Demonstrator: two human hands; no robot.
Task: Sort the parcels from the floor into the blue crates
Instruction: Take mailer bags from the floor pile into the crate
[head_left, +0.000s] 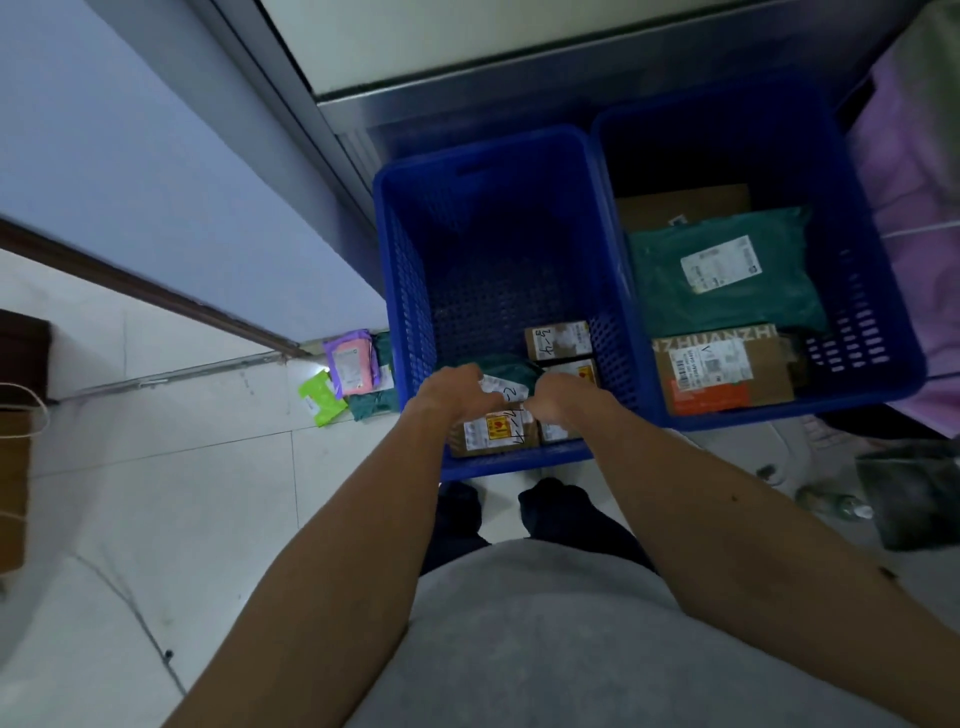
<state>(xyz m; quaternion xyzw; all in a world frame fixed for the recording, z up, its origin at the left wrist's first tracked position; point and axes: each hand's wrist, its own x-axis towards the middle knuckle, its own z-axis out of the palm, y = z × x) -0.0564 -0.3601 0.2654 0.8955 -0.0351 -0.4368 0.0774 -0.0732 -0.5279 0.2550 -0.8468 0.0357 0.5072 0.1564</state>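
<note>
Two blue crates stand side by side on the floor. Over the near end of the left crate (405, 291), my left hand (452, 392) and my right hand (563, 400) both grip a dark green bag parcel (506, 369) with a white label. Under it lie small cardboard boxes, one (493, 434) with handwriting and a red sticker, another (558, 340) further in. The right crate (878, 291) holds a large green mailer (727, 275), a brown box (722, 371) with orange print, and a cardboard box behind them.
Left of the crates, by the wall corner, lie a purple-pink parcel (350, 364), a lime green one (322, 397) and a dark green one (371, 402) on the white tiles. A brown paper bag (13, 467) stands at the far left. Grey bags and purple cloth fill the right.
</note>
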